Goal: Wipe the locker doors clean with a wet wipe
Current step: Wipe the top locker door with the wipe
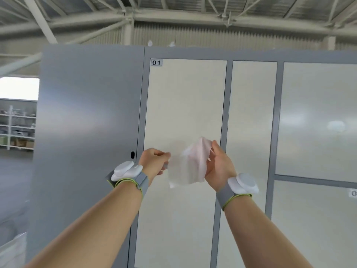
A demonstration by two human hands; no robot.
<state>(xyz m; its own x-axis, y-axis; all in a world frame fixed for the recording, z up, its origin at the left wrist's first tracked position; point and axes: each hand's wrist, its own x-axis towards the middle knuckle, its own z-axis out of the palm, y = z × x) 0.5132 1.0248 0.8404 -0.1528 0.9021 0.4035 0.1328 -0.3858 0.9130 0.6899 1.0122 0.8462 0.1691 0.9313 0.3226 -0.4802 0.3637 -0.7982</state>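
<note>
A white wet wipe (187,167) hangs spread between my two hands in front of the tall cream locker door (185,105) labelled 01. My left hand (154,163) pinches the wipe's left edge with curled fingers. My right hand (217,163) holds its right side, fingers and thumb closed on the upper corner. The wipe is blurred and held a little in front of the door; I cannot tell whether it touches the surface. Both wrists wear grey bands with white pods.
The grey locker frame (225,113) holds a narrow cream door (253,120) and further doors (318,117) to the right. A grey side panel (87,122) stands on the left. Far left are storage shelves (18,128) and a white bag (13,250) near the floor.
</note>
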